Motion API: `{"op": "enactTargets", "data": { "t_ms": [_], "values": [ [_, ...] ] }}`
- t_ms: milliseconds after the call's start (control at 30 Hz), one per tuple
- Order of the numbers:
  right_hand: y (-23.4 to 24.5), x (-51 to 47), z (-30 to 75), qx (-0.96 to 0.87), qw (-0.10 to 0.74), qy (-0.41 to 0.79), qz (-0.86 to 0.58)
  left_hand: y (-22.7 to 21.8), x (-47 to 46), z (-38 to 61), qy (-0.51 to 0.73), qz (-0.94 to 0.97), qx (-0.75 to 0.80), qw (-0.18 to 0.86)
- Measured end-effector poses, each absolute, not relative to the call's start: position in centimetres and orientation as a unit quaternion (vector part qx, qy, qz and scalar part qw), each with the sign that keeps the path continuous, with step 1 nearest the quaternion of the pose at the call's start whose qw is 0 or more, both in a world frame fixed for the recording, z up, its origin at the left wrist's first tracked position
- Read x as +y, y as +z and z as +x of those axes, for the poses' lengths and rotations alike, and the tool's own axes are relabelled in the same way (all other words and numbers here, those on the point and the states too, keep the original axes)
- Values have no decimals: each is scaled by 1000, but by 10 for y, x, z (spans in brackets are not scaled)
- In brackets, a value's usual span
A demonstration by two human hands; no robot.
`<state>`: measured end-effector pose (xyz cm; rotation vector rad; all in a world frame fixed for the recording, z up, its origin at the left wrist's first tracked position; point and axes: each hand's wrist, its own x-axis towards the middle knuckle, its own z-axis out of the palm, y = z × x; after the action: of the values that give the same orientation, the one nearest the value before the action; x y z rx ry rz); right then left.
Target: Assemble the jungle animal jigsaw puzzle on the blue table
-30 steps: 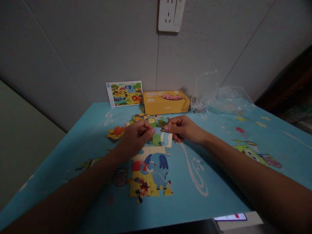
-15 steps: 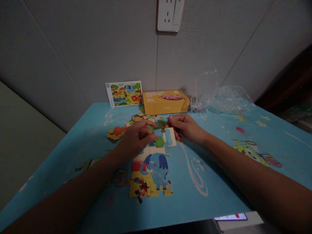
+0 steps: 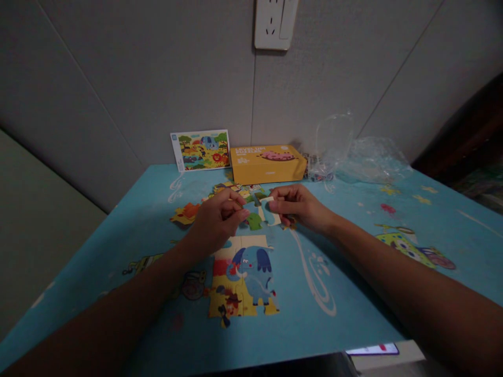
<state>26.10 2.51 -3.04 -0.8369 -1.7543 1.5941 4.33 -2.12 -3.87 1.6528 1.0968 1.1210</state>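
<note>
My left hand (image 3: 221, 213) pinches a green and light-blue puzzle piece (image 3: 254, 221) between thumb and fingers. A cream puzzle piece with a light-blue patch (image 3: 271, 215) is held in my right hand (image 3: 301, 205), its thumb on top. The two pieces meet or overlap at their edges; whether they interlock I cannot tell. Nearer to me on the table lies a joined section of puzzle (image 3: 251, 280) with a blue elephant. Loose puzzle pieces (image 3: 226, 188) lie behind my hands, partly hidden. More loose pieces, orange and yellow (image 3: 185, 213), lie left of my left hand.
Against the wall lean a picture card (image 3: 202, 151) of the animal scene and a yellow puzzle box (image 3: 268, 165). Clear plastic packaging (image 3: 365, 159) sits at the back right. A patterned blue cloth (image 3: 353, 314) covers the table. A lit screen (image 3: 373, 349) shows below the front edge.
Both held pieces have moved slightly up and away from the elephant section, uncovering its top edge. The right hand's piece has tilted and shifted left, with the thumb now over it.
</note>
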Motion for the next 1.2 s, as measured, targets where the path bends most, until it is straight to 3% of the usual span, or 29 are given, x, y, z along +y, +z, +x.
{"op": "enactTargets", "data": {
  "t_ms": [133, 267, 1033, 1200],
  "values": [
    [-30, 22, 258, -655, 352, 558, -367, -39, -25, 46, 385, 682, 427, 452],
    [-33, 22, 255, -654, 373, 530, -390, -42, -27, 50, 336, 741, 416, 405],
    [-35, 23, 255, -660, 338, 535, -405, -50, -16, 40, 331, 788, 430, 291],
    [-35, 22, 256, -728, 272, 491, -394, -45, -19, 38, 263, 839, 417, 232]
  ]
}}
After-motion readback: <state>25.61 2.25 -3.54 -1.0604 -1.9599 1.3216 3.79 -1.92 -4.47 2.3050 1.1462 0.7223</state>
